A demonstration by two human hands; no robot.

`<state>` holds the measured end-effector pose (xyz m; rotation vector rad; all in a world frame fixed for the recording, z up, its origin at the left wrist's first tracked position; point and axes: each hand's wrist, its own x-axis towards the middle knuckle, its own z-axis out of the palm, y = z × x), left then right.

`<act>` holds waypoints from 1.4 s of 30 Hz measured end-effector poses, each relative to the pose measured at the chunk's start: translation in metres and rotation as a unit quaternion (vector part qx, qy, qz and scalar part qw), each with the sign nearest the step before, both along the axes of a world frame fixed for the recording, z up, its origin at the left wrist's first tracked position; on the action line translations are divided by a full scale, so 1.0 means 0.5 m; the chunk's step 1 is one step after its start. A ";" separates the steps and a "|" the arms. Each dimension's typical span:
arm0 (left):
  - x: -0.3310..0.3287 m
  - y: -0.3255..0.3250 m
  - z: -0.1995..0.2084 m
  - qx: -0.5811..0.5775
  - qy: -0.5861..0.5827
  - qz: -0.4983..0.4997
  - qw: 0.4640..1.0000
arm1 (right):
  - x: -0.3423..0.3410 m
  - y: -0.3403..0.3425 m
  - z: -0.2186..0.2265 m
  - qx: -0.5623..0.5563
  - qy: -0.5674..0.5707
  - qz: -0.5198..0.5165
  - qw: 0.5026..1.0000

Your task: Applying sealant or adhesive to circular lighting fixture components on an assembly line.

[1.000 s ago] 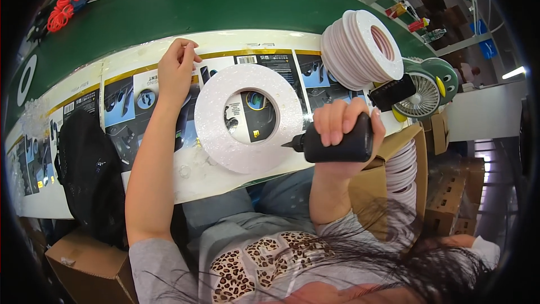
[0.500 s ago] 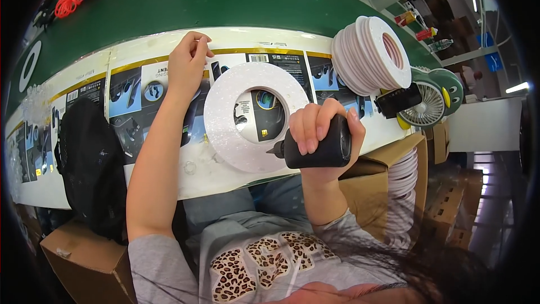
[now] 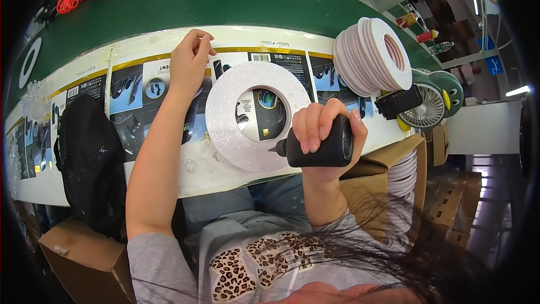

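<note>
My right hand [image 3: 329,129] is wrapped round a black squeeze bottle [image 3: 319,149], tilted so its narrow nozzle points left. The nozzle tip is over the near right part of a flat white speckled ring [image 3: 230,93]; I cannot tell whether they touch. Through the ring's hole shows the printed sheet below. My left hand [image 3: 191,56] rests beyond the ring's far left side, fingers loosely bent and a little apart, with nothing visible in them. Printed dark sheets [image 3: 126,118] lie under the ring and left forearm.
A stack of white rings [image 3: 368,56] stands at the right, beside a green fan [image 3: 427,104] with a phone [image 3: 398,100] against it. An open carton [image 3: 360,188] holds more rings. A black bag [image 3: 90,163] hangs at the left edge. A loose ring [image 3: 30,62] lies far left.
The view shifts very slightly. Both hands keep nearly the same place over the table, and the black bottle stays in my right hand. The ring has not visibly moved.
</note>
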<state>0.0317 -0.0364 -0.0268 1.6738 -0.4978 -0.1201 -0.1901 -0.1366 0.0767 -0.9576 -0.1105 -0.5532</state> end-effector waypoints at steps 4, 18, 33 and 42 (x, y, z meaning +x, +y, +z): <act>0.002 0.001 -0.004 -0.002 -0.004 0.000 1.000 | -0.002 0.002 -0.001 0.007 0.006 -0.002 1.000; 0.000 0.000 -0.001 0.003 -0.009 0.005 1.000 | -0.004 -0.005 -0.005 -0.003 0.006 -0.003 1.000; -0.002 0.000 0.003 0.012 -0.007 0.008 1.000 | -0.031 0.012 0.017 0.004 -0.004 0.015 1.000; 0.000 -0.002 0.000 0.012 -0.013 0.007 1.000 | -0.035 0.027 -0.003 0.026 0.008 0.069 0.997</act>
